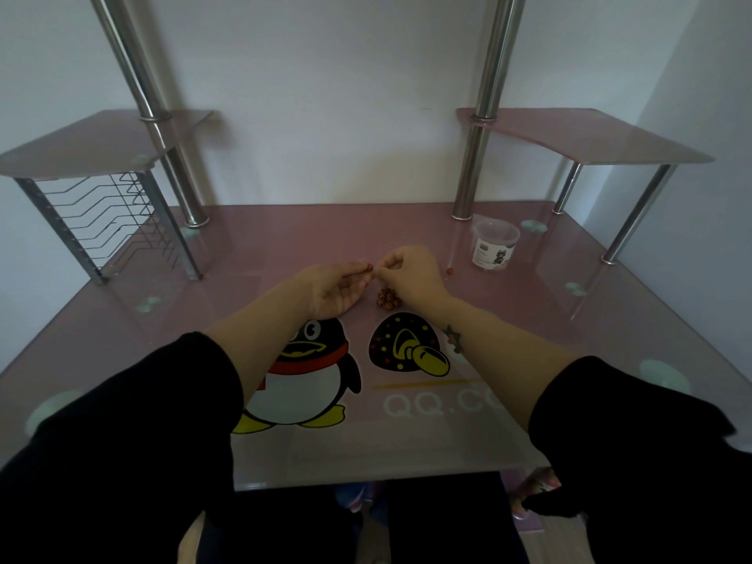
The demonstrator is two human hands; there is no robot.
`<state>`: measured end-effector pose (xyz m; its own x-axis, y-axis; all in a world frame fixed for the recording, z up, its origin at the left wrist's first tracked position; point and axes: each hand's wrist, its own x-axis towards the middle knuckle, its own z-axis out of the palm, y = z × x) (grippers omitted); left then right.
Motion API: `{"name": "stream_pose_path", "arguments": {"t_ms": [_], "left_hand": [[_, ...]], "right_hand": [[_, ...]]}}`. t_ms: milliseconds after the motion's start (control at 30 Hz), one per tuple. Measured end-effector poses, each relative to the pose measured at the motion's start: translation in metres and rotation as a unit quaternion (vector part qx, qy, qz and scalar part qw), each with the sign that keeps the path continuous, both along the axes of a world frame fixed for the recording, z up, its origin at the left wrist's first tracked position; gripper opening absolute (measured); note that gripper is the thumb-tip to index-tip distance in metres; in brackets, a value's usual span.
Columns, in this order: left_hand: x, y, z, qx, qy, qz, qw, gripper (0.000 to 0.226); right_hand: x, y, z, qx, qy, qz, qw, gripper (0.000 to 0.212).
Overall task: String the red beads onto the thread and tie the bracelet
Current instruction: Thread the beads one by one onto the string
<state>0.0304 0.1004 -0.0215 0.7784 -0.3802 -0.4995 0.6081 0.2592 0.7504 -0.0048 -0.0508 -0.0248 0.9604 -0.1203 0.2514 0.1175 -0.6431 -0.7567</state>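
Black sleeves (122, 421) fill the bottom of the view, with bare forearms reaching forward over the pink glass counter (285, 238) and its penguin picture (309, 372). The hands meet just beyond the pile of beads (385, 298), which lies on the counter between the wrists.

The left hand (337, 289), just left of the pile, lies palm up and pinches a single red bead (368, 267) between thumb and forefinger. The right hand (411, 274), just right of and beyond the pile, has its thumb and fingertips pinched tight together almost against that bead. It seems to hold the end of the thread, though the thread is too thin to make out.

A loose bead (449, 271) lies on the counter to the right of the pile, and a plastic tub (494, 248) stands farther right and back.

This looks like the threading step, with one bead being lined up on the thread end. I cannot tell how many beads are already strung. The next move calls for steady aim: the thread tip must find the bead's hole, then the bead has to slide down without the end slipping free. Tying looks some way off, since many beads remain in the pile.
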Motion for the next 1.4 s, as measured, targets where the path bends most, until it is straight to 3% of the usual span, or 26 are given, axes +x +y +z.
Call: {"name": "stream_pose_path", "arguments": {"t_ms": [333, 533, 667, 1100, 1400], "left_hand": [[-0.002, -0.004, 0.003, 0.004, -0.007, 0.031, 0.999, 0.005], [-0.003, -0.008, 0.007, 0.048, -0.07, 0.037, 0.996, 0.007], [-0.001, -0.006, 0.013, 0.109, -0.111, 0.041, 0.987, 0.017], [-0.002, -0.014, 0.035, 0.079, -0.139, 0.086, 0.983, 0.013], [-0.001, -0.02, 0.031, 0.187, -0.2, 0.058, 0.96, 0.016]], "right_hand": [[-0.001, -0.003, 0.0, 0.067, 0.022, 0.021, 0.997, 0.012], [-0.001, -0.007, 0.001, 0.068, 0.017, 0.028, 0.997, 0.007], [-0.001, -0.01, 0.001, 0.044, 0.027, 0.018, 0.998, 0.013], [-0.001, -0.049, 0.014, -0.036, 0.042, -0.018, 0.998, 0.021], [-0.008, -0.064, 0.011, -0.058, 0.056, 0.01, 0.997, 0.014]]}}
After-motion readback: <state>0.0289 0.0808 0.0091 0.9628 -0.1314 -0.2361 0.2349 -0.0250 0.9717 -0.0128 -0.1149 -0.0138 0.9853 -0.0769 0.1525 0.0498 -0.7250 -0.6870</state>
